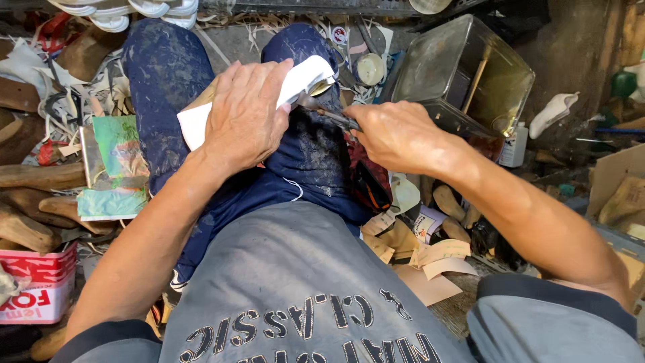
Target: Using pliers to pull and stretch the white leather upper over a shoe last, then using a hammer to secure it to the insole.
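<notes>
My left hand (245, 114) presses down on a white shoe upper over a wooden form (306, 75) that rests on my lap between my knees in stained blue trousers. My right hand (396, 134) grips dark metal pliers (332, 115) whose jaws meet the white material at its right edge. Most of the wooden form is hidden under my left hand and the white material.
A clear square container (470, 74) with a stick in it stands at the right. Wooden shoe forms (30, 202) lie at the left, a red and white box (37, 289) at the lower left, paper patterns (430, 259) at the right, white soles (127, 10) at the top.
</notes>
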